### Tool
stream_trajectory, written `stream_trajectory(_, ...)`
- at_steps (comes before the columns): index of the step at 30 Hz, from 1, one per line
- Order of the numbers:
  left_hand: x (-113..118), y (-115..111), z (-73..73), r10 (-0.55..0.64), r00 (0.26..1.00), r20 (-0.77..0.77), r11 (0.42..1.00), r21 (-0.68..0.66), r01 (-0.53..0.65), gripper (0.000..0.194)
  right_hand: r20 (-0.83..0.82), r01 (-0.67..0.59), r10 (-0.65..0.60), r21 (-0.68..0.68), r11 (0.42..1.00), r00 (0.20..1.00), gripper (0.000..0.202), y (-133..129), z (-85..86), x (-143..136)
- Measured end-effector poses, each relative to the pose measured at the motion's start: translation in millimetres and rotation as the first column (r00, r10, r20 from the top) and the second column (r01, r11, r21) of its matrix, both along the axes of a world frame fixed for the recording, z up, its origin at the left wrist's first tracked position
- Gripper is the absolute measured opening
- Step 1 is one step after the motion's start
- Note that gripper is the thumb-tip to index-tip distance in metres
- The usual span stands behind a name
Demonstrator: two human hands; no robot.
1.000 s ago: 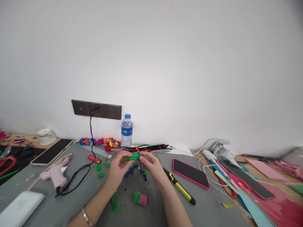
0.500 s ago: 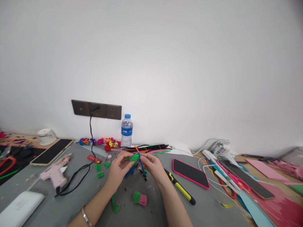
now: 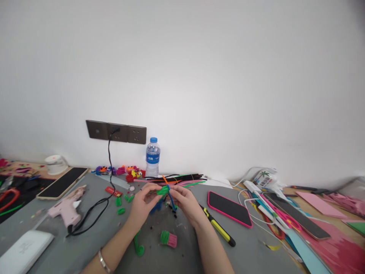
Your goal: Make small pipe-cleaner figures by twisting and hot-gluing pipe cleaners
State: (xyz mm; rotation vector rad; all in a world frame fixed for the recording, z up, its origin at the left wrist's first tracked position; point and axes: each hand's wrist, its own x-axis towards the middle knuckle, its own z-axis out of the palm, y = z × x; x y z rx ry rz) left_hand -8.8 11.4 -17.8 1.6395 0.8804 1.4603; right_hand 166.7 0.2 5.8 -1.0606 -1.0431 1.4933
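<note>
Just below the middle of the frame, the left hand (image 3: 146, 199) and the right hand (image 3: 184, 199) are close together. The left fingers pinch a small fuzzy green piece (image 3: 163, 190). The right fingers pinch a blue fuzzy stick (image 3: 171, 198) right next to it. An orange stick (image 3: 164, 179) pokes up by the fingertips. A silver bracelet (image 3: 103, 262) is on the left wrist.

Under the hands, on the gray mat (image 3: 154, 262), lie a green and pink fuzzy bundle (image 3: 169, 239) and a curled green piece (image 3: 138, 247). Little green bits (image 3: 121, 211) lie to the left of the hands. A yellow and black cutter (image 3: 219, 228) lies just right of the right arm, and a phone with a pink edge (image 3: 229, 209) is near it.

Behind the hands is a pile of fuzzy sticks (image 3: 185, 178), black, pink and green. A water bottle (image 3: 153, 158) with a blue cap stands by the white wall (image 3: 199, 83).

Toward the left of the frame are a pink glue gun (image 3: 67, 209), a big phone (image 3: 63, 183) and, at the lower left, a white box (image 3: 25, 251). At the lower right are colored papers (image 3: 336, 247) and pink scissors (image 3: 291, 222).
</note>
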Motion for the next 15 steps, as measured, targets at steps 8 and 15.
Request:
stream_trajectory(8,-1.0,-0.1,-0.5,-0.014,1.000,-0.019,1.000,-0.004,0.014,0.013,0.003,-0.035,0.035,-0.026,0.999,0.999,0.040,-2.8,3.7,2.3)
stream_trajectory(15,0.2,0.8,0.0,0.026,1.000,-0.003,0.998,-0.058,-0.026,0.018,0.020,0.005,-0.004,-0.037,0.999,1.000,0.040,-1.7,1.4,1.5)
